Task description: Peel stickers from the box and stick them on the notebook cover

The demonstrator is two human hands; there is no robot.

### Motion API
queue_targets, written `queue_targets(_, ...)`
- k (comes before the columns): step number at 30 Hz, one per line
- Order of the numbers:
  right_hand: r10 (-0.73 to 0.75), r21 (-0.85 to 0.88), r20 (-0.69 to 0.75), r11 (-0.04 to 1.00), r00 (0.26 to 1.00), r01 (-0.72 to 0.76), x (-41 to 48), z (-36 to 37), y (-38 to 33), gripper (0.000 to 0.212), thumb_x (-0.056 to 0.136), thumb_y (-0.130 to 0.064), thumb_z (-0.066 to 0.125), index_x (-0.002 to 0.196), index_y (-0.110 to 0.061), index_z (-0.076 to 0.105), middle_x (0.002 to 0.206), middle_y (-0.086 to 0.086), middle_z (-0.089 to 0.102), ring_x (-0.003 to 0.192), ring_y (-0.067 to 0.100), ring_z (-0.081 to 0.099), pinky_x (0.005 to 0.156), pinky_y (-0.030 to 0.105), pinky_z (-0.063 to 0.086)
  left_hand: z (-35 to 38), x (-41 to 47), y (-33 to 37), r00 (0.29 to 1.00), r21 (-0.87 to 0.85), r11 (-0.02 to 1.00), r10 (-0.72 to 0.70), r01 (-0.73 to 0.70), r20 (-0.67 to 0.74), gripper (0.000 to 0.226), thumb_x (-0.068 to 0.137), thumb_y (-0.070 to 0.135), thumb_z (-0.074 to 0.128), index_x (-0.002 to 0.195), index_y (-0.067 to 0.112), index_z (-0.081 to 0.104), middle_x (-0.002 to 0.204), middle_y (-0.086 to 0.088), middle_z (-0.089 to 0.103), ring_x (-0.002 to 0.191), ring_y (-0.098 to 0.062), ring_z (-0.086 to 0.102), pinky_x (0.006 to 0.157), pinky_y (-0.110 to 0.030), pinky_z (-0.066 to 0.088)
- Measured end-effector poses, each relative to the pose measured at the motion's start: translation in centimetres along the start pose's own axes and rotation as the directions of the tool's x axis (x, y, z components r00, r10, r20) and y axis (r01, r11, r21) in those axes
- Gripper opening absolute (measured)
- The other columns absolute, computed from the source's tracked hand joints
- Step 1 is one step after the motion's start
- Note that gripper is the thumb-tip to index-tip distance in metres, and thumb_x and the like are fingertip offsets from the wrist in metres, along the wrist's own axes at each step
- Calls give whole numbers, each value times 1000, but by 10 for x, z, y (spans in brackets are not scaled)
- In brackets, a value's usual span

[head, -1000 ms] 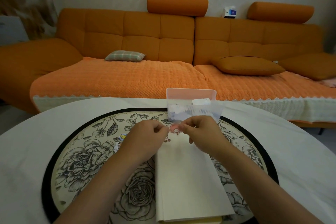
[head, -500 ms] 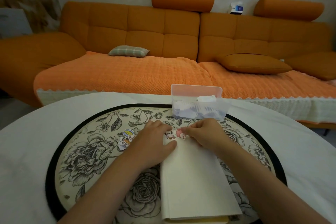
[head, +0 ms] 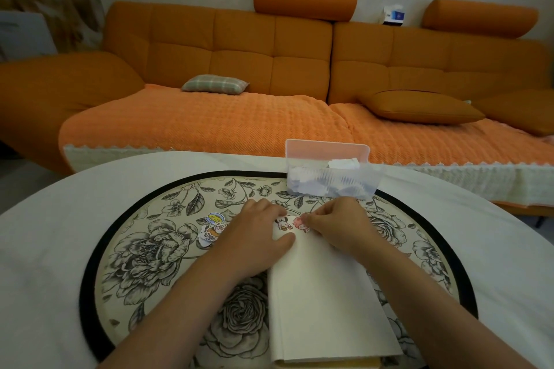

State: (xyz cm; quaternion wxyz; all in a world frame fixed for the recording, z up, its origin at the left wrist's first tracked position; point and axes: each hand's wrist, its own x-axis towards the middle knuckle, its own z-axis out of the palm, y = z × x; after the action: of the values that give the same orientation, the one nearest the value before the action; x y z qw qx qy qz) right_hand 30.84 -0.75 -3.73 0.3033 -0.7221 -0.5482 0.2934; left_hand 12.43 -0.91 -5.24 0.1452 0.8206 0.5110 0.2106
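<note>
While left hand [head: 254, 238] presses flat on notebook [head: 325, 302] far-left corner, right hand [head: 337, 225] pinches pink sticker [head: 300, 223] at far edge.

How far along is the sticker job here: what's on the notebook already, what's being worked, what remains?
Done: a white dog sticker lies flat at the top of the notebook cover. In hand: the right hand pinches a pink sticker beside it, while the left hand rests on the cover's left edge. Left: the box holds more pieces, and most of the cover is bare.
</note>
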Motion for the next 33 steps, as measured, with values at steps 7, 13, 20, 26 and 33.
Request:
queue_targets(7,-47,-212,-31,976,998,40,-1,3,-2,37,71,-51,83,62,-17,71,61,2,68,57,13,58,60,29,47,-1,-1,3,984,84,982,172,-167,-56,44,93,38,56,136,31,54,133,16,47,128,-7,31,107,-29,34)
queue_targets(13,-146,-448,-111,890,983,82,-11,0,-3,34,73,-65,74,92,-36,71,96,-16,69,93,9,64,71,25,47,-1,1,3,973,136,964,231,-227,-10,34,97,34,49,125,29,67,116,17,55,113,-7,38,94,-22,35)
queue_targets(20,-477,-555,93,704,874,444,-28,-9,13,38,95,-40,56,133,-39,58,121,-15,56,113,12,52,83,29,45,-3,0,6,972,230,944,230,-236,53,40,97,39,39,131,30,59,121,14,52,116,-10,38,99,-28,38)
queue_targets(26,-525,-647,252,534,813,545,-35,-11,20,47,96,-30,38,139,-30,56,134,-7,52,117,20,45,87,33,43,-1,1,12,972,353,910,169,-217,160,80,79,52,4,146,29,41,136,9,38,128,-15,29,109,-34,31)
queue_targets(33,-501,-661,247,539,830,522,-35,-10,21,54,91,-34,30,137,-30,58,135,-10,53,118,18,46,88,33,44,3,0,17,973,412,882,201,-230,115,89,74,52,-1,145,24,46,134,4,42,127,-19,33,111,-35,28)
